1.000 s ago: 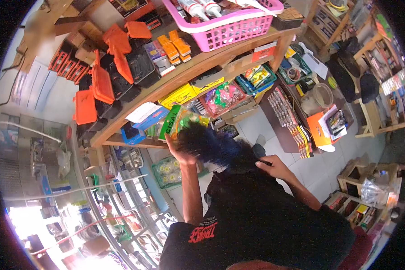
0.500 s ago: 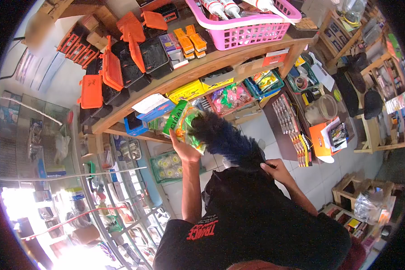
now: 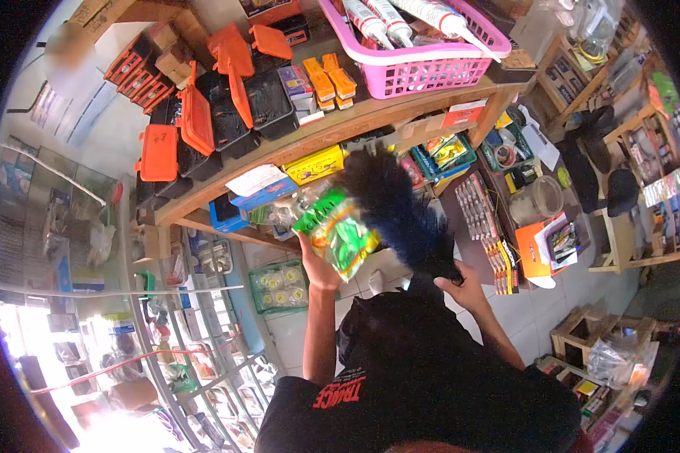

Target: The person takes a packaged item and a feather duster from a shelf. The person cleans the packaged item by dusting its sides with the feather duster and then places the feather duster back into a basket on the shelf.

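Observation:
My left hand is closed on the lower left edge of a clear plastic packet with a green header and green and yellow contents. My right hand is wrapped around the dark base of a feather duster, with its handle mostly hidden. The duster's black and blue feathers reach up towards the shelf, close beside the packet. Just beyond the packet, a yellow box and a blue box sit on the lower shelf.
Above, a wooden shelf carries a pink basket of tubes and black bins with orange lids. A green crate stands low on the left. Glass cases line the left side. Packaged goods cover a brown surface on the right.
The packet has moved right and slightly down in my left hand, and its front now faces me more fully. The duster's feathers have swung up and right, across the bin of pink packets.

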`<state>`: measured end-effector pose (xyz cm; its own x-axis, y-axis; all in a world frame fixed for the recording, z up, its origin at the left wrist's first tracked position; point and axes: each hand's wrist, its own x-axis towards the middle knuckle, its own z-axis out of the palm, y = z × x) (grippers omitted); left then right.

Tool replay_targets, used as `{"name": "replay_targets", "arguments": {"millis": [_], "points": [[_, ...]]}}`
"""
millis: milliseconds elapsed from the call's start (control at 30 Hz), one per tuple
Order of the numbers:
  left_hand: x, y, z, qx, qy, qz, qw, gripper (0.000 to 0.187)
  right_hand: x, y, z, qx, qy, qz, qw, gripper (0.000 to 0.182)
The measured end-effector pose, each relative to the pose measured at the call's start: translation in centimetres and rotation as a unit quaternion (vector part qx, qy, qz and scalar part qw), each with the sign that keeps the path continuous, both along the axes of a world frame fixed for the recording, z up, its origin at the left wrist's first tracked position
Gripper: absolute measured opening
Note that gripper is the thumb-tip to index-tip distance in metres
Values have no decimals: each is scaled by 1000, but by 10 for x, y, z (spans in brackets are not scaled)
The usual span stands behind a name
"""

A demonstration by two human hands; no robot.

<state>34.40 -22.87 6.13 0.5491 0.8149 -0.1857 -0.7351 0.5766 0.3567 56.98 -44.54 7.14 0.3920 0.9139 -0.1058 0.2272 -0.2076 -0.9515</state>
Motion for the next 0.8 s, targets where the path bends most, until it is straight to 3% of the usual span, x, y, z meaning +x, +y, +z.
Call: {"name": "replay_targets", "arguments": {"millis": [233, 400, 533, 800], "points": [[8, -37, -21, -1, -18, -119, 993, 67, 2, 47, 50, 92, 38, -56, 993, 36], [11, -57, -18, 38, -7, -164, 986, 70, -1, 64, 43, 108, 50, -50, 992, 35], [8, -64, -29, -18, -23, -219, 975, 75, -11, 68, 40, 65, 87, -29, 994, 32], [9, -65, -21, -4, 8, -244, 970, 83, -17, 74, 19, 74, 101, -36, 992, 35]]}}
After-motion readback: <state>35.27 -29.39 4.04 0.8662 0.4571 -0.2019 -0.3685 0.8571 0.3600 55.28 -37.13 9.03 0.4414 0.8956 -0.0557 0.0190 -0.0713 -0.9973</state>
